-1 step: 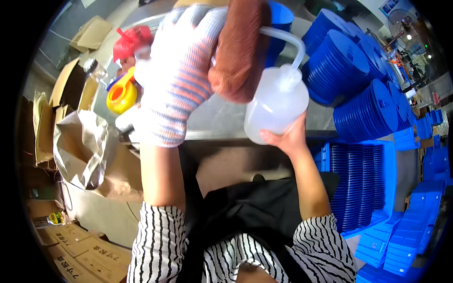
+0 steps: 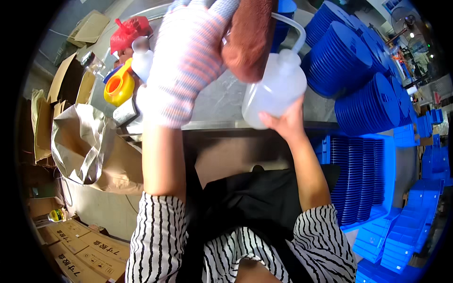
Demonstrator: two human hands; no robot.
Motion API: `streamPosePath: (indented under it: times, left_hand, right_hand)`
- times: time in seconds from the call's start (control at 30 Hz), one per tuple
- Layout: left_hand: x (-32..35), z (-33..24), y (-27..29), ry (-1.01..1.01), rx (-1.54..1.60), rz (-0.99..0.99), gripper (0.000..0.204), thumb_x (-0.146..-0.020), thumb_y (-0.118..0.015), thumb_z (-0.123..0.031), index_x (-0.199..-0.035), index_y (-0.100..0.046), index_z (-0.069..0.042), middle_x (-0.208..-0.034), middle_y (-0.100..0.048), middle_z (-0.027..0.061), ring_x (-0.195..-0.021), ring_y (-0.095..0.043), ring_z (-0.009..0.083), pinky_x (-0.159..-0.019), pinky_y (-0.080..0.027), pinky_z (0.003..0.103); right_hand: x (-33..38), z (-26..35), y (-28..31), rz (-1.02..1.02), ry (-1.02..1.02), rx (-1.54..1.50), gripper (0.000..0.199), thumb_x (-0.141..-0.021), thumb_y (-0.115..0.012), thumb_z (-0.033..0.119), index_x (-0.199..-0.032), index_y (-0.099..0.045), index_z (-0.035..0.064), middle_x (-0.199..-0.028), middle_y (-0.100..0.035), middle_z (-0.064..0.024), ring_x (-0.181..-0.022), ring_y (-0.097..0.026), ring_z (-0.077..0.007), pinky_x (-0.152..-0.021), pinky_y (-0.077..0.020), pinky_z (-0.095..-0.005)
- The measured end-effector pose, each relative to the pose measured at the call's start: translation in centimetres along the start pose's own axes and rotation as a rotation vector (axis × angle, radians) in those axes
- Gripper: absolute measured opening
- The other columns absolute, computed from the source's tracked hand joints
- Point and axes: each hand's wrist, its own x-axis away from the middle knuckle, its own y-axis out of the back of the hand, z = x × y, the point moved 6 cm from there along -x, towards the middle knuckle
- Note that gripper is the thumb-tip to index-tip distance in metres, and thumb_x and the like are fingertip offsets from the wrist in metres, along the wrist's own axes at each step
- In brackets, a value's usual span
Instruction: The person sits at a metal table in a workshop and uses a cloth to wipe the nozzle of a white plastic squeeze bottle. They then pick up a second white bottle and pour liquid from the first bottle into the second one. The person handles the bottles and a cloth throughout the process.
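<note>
My left hand (image 2: 186, 61), in a striped knit glove, is raised close to the camera and holds a reddish-brown cloth (image 2: 250, 37). My bare right hand (image 2: 285, 120) grips the underside of a translucent white squeeze bottle (image 2: 276, 89) with a thin bent spout tube. The spout points up toward the cloth. Both are held above a grey metal table (image 2: 222, 101). The fingers of my left hand are partly cut off by the top edge.
Rows of stacked blue round lids (image 2: 358, 80) fill the table's right side and a blue crate (image 2: 358, 179) below. At the left stand an orange and yellow funnel (image 2: 118, 87), a small white bottle (image 2: 141, 59), a red bag (image 2: 127, 30), a crumpled brown paper sack (image 2: 85, 141) and cardboard boxes (image 2: 71, 254).
</note>
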Motion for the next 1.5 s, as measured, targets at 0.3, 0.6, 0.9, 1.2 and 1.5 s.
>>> streamPosePath:
  times: [0.3, 0.6, 0.9, 1.2, 1.5]
  left_hand:
    - [1.0, 1.7, -2.7, -0.065, -0.027, -0.03, 0.048, -0.07, -0.072, -0.02, -0.115, -0.057, -0.009, -0.104, -0.06, 0.0154, -0.1, -0.056, 0.0365, -0.089, -0.045, 0.044]
    - [1.4, 1.2, -1.8, -0.104, -0.067, -0.058, 0.04, -0.071, -0.066, -0.016, -0.109, -0.058, -0.007, -0.095, -0.056, 0.0135, -0.095, -0.055, 0.0346, -0.085, -0.044, 0.043]
    - [2.8, 2.0, -0.3, -0.011, -0.058, -0.024, 0.038, -0.071, -0.068, -0.018, -0.107, -0.06, -0.008, -0.098, -0.057, 0.0129, -0.096, -0.055, 0.0339, -0.088, -0.044, 0.042]
    - [5.3, 7.4, -4.5, 0.013, -0.037, 0.087, 0.052, -0.071, -0.074, -0.025, -0.118, -0.056, -0.01, -0.104, -0.06, 0.0156, -0.1, -0.056, 0.0375, -0.09, -0.045, 0.044]
    - [6.8, 8.2, -3.0, 0.069, -0.162, 0.219, 0.051, -0.069, -0.074, -0.028, -0.114, -0.058, -0.01, -0.104, -0.059, 0.0141, -0.1, -0.056, 0.0346, -0.091, -0.043, 0.042]
  right_hand:
    - [-0.8, -1.3, 0.5, -0.059, 0.002, 0.185, 0.124, -0.056, -0.089, 0.028, -0.147, -0.008, 0.0023, -0.141, -0.036, -0.0244, -0.128, -0.044, -0.0363, -0.103, -0.0399, -0.0455]
    - [-0.4, -1.6, -0.6, -0.064, 0.078, 0.204, 0.122, -0.056, -0.088, 0.028, -0.146, -0.011, -0.0002, -0.142, -0.035, -0.025, -0.127, -0.045, -0.0342, -0.104, -0.0389, -0.0451]
    - [-1.0, -2.1, -1.3, 0.0, 0.047, 0.236, 0.122, -0.057, -0.089, 0.03, -0.146, -0.01, -0.0003, -0.135, -0.043, -0.0245, -0.121, -0.051, -0.0343, -0.1, -0.044, -0.0434]
    - [-1.5, -2.9, -2.4, 0.016, 0.02, 0.424, 0.123, -0.055, -0.088, 0.028, -0.149, -0.011, 0.0058, -0.138, -0.042, -0.0227, -0.123, -0.05, -0.0353, -0.102, -0.0418, -0.0459]
    - [-1.5, -2.2, -2.8, 0.104, 0.037, 0.463, 0.133, -0.048, -0.094, 0.03, -0.149, -0.012, 0.0052, -0.144, -0.037, -0.0231, -0.13, -0.041, -0.0393, -0.106, -0.0381, -0.0467]
